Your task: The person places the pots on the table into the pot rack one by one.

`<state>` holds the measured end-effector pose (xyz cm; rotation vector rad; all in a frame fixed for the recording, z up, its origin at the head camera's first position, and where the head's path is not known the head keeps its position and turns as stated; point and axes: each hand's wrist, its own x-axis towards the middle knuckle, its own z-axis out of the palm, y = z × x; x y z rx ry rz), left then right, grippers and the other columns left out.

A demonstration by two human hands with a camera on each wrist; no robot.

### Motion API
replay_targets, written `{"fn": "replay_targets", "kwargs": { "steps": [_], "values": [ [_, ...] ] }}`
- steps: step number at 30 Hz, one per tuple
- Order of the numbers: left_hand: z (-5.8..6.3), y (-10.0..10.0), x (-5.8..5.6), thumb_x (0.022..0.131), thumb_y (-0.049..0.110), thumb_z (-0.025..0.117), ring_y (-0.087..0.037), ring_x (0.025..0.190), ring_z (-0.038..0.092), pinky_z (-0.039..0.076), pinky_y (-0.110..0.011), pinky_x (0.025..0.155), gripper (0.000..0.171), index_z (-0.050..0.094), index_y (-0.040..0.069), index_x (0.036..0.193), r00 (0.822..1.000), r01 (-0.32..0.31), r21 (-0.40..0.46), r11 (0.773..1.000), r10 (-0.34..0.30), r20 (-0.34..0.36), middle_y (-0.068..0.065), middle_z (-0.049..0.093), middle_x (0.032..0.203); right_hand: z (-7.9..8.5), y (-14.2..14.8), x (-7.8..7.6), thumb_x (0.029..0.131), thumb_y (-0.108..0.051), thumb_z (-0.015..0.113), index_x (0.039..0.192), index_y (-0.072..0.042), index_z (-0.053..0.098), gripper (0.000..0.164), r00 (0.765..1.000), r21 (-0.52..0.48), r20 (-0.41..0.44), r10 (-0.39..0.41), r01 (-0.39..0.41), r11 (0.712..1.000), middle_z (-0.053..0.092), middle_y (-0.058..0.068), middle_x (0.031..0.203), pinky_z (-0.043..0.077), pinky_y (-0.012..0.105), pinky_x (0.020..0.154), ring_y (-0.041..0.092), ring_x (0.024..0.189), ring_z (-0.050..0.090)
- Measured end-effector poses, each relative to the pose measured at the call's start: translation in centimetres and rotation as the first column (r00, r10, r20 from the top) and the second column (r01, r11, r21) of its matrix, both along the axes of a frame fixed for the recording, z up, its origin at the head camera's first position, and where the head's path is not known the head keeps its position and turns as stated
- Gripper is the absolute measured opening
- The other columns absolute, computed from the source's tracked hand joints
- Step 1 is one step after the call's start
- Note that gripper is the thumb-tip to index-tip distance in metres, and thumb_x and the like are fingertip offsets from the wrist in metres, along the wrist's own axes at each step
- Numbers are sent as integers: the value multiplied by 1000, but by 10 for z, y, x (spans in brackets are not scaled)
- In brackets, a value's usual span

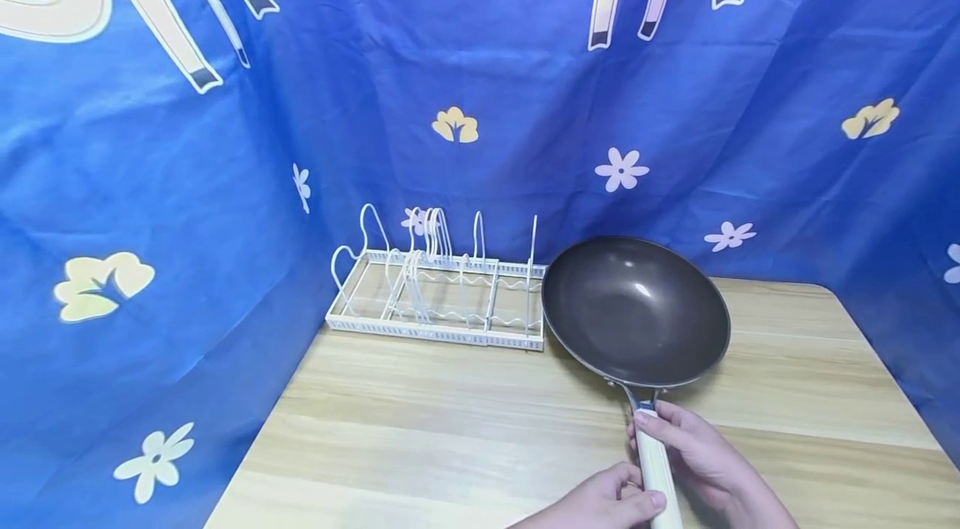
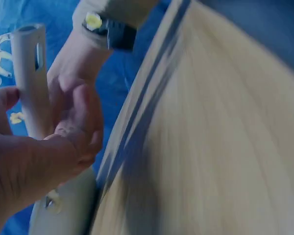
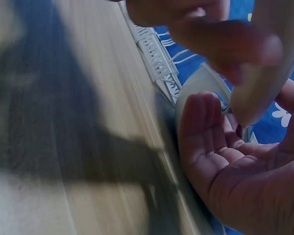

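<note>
Pan (image 1: 636, 312), handle (image 1: 655, 456) between both hands (image 1: 613, 499) (image 1: 708, 456)

We can read no text, label, brand, number or sign in the 3 views, whether on the pan handle (image 1: 657, 462) (head view, 5 o'clock), rack (image 1: 435, 334) (7 o'clock) or printed cloth (image 1: 465, 37) (12 o'clock).

Pan handle (image 1: 656, 460) tip past btm edge, head cam

Blue fabric hangings (image 1: 480, 54), printed with white flowers (image 1: 632, 171), yellow tree-like motifs (image 1: 455, 122) and hoofed animal legs (image 1: 609, 0), enclosed the back and sides of a pale wood-grain tabletop (image 1: 420, 412). Dark shadows (image 2: 142, 191) crossed the wood in both wrist views.
</note>
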<state>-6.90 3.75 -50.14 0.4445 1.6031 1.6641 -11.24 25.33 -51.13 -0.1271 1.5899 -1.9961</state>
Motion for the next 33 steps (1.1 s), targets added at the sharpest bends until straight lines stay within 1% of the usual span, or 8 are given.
{"fn": "replay_targets", "kwargs": {
  "steps": [3, 5, 10, 17, 21, 24, 30, 33],
  "values": [
    [-1, 3, -1, 101, 26, 56, -7, 95, 70, 57, -19, 82, 22, 58, 12, 118, 986, 14, 128, 992, -35, 163, -17, 72, 119, 0, -2, -1, 106, -15, 45, 116, -6, 53, 15, 1000, -30, 8, 13, -13, 999, 67, -4, 99, 53, 28, 89, 10, 93, 65],
    [-1, 3, -2, 100, 25, 58, -4, 88, 69, 56, -17, 77, 20, 63, 16, 118, 977, 29, 150, 988, -60, 205, -10, 74, 115, 1, -4, -1, 106, -14, 45, 117, -5, 50, 15, 1000, -53, 20, 20, -19, 998, 67, -4, 99, 54, 27, 88, 10, 92, 65],
    [-2, 3, -3, 99, 20, 61, 4, 76, 62, 51, -14, 70, 19, 63, 26, 117, 972, 82, 155, 984, -114, 208, 15, 68, 90, 2, -5, -1, 106, -10, 42, 117, -4, 48, 13, 998, -113, 43, 42, -37, 993, 68, -3, 100, 56, 25, 86, 10, 92, 67],
    [-3, 6, -5, 100, 16, 56, 3, 72, 57, 48, -14, 67, 24, 53, 28, 121, 951, 144, 198, 970, -191, 245, 16, 60, 89, 4, -9, -3, 106, -12, 45, 111, -8, 52, 9, 996, -119, 86, 13, -3, 993, 70, -4, 95, 57, 24, 83, 9, 88, 69],
    [-4, 4, -7, 99, 12, 55, 3, 75, 54, 46, -14, 69, 20, 54, 11, 119, 953, 159, 211, 964, -206, 223, 17, 60, 93, 5, -14, 0, 105, -12, 48, 109, -10, 55, 9, 995, -88, 96, -30, 39, 995, 70, -6, 92, 55, 22, 81, 7, 86, 66],
    [-3, 2, -9, 98, 9, 55, 3, 75, 51, 43, -13, 68, 35, 46, -7, 127, 954, 168, 213, 962, -214, 212, 18, 59, 92, 5, -18, 2, 103, -13, 51, 108, -10, 57, 7, 994, -68, 94, -63, 69, 995, 70, -7, 91, 53, 21, 78, 6, 83, 65],
    [-1, -3, -14, 98, 6, 55, 4, 69, 50, 42, -13, 64, 15, 52, 13, 111, 945, 208, 170, 963, -242, 220, 18, 58, 85, 6, -22, 2, 102, -13, 54, 107, -9, 55, 7, 996, -29, 49, -78, 80, 996, 70, -8, 91, 53, 21, 77, 6, 83, 65],
    [-1, -4, -17, 98, 4, 53, 3, 69, 49, 42, -13, 64, 20, 49, 19, 110, 939, 230, 178, 957, -267, 218, 17, 57, 85, 7, -25, 2, 102, -14, 56, 108, -8, 53, 9, 996, -16, 44, -82, 83, 996, 70, -7, 91, 53, 21, 77, 6, 83, 65]
  ]
}}
